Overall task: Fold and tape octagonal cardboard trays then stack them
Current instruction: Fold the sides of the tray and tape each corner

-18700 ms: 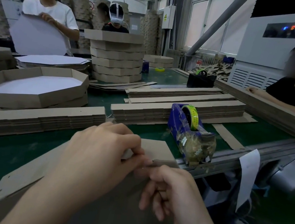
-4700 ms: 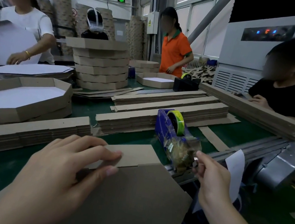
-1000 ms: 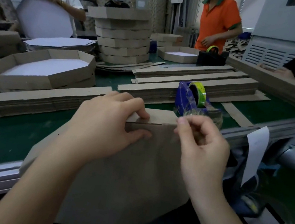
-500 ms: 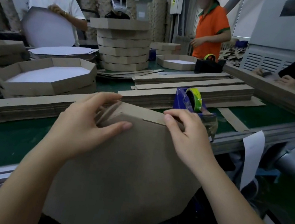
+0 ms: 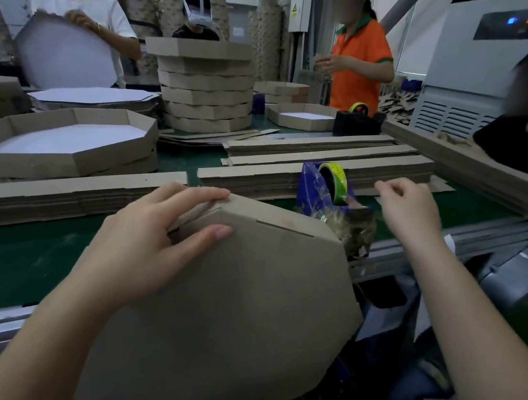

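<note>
The cardboard tray [image 5: 242,298] hides the base of the tape dispenser [image 5: 328,192] and the tabletop [image 5: 10,259] edge in front of it. Left of the dispenser, the left hand [image 5: 147,244] covers the tray's folded corner. Just right of the dispenser, whether the right hand [image 5: 406,213] pinches any tape cannot be told.

packaging factory floor, green conveyor belt [image 5: 9,265], stacked cardboard trays [image 5: 203,89], workers [image 5: 361,54]

Dim, flat indoor light; wide-angle bending at edges, soft blur nearby.
</note>
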Available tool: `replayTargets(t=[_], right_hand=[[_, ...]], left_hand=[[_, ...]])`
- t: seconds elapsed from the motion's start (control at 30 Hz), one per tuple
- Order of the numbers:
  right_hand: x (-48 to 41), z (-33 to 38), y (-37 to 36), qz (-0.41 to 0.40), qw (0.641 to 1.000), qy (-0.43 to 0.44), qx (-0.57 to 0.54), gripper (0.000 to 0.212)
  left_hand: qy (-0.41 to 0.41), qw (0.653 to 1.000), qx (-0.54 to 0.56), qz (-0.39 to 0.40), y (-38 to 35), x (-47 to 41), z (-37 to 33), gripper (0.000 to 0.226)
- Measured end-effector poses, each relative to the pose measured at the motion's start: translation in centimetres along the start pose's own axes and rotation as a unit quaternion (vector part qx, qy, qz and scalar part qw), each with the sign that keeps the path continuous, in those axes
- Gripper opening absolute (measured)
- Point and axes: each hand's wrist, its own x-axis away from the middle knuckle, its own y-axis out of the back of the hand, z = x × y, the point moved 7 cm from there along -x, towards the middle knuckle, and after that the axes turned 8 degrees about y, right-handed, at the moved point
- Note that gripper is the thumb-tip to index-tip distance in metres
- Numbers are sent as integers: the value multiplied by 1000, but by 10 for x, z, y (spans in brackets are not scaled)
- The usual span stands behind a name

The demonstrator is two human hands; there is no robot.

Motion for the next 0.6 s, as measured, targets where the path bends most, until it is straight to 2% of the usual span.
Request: replayTargets(t=[0.1, 0.23, 0.3, 0.4, 0.47, 0.53, 0.6], right_hand=[[-11, -14, -16, 92, 992, -60, -61, 32], [-9, -16, -21, 123, 982, -97, -103, 36], [-7, -16, -22, 130, 977, -109, -127, 31], [-4, -16, -28, 111, 967, -135, -184, 16], [1, -18, -34, 82, 939, -190, -276, 10], [6, -19, -35, 56, 906, -240, -343, 11], [9, -18, -33, 32, 888, -256, -380, 16]], left_hand=[[-9, 1000, -7, -6, 1, 2, -2, 44], [-16, 1000, -11, -2, 1, 2, 0, 43], [-17, 1000, -13, -4, 1, 3, 0, 45], [-18, 1000, -13, -6, 1, 3, 0, 46], [-19, 1000, -13, -6, 1, 4, 0, 46], [-21, 1000, -14, -5, 0, 4, -1, 47], [-24, 1000, -17, -5, 0, 5, -1, 48]])
